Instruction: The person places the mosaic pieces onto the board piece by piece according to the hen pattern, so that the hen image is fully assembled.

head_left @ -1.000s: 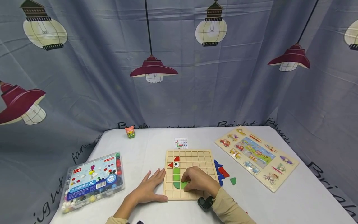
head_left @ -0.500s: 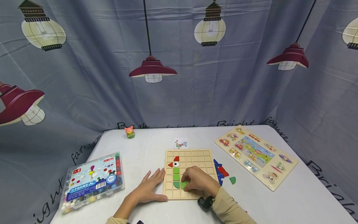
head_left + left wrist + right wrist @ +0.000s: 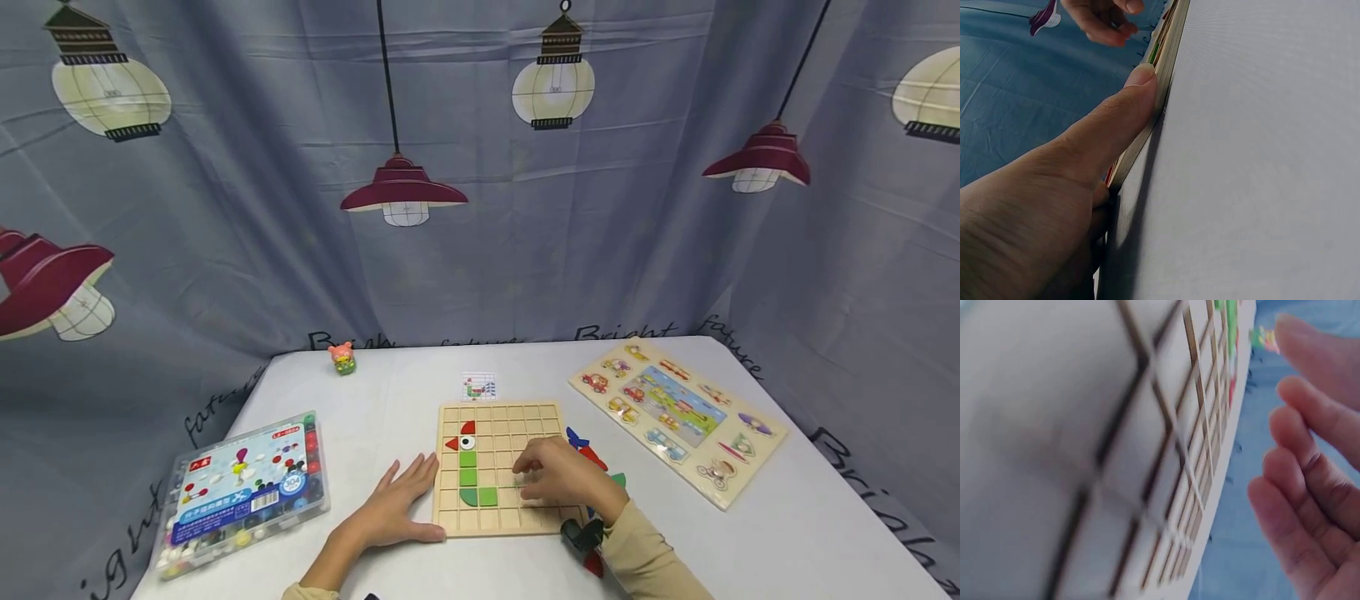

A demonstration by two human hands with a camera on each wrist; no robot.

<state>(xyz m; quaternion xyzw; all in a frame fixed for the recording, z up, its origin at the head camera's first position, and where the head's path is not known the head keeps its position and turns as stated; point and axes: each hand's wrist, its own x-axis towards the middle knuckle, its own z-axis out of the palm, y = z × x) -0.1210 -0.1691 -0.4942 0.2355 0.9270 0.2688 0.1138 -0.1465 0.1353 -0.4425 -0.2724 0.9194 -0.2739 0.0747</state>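
Observation:
A wooden grid board (image 3: 491,528) lies on the white table. Down its left side run a red quarter-round (image 3: 468,427), a red triangle (image 3: 452,443), an eye tile (image 3: 467,442), green squares (image 3: 468,477) and a green quarter-round (image 3: 468,497); one more green square (image 3: 488,497) sits beside that last piece. My left hand (image 3: 397,508) rests spread at the board's left edge, its thumb (image 3: 1138,84) touching the wooden side. Over the board's right half hovers my right hand (image 3: 566,477). Its loosely bent fingers (image 3: 1291,506) hold nothing in the right wrist view.
Blue pieces (image 3: 577,438), red pieces (image 3: 593,457) and a green piece (image 3: 618,479) lie right of the board, partly behind my right hand. A pattern card (image 3: 478,386) and a small figurine (image 3: 342,358) are farther back. A plastic case (image 3: 243,492) and a vehicle puzzle (image 3: 678,417) flank the board.
My right hand has left the green square in the lower row and moved right across the board. The left hand stays at the edge. The head view has shifted slightly.

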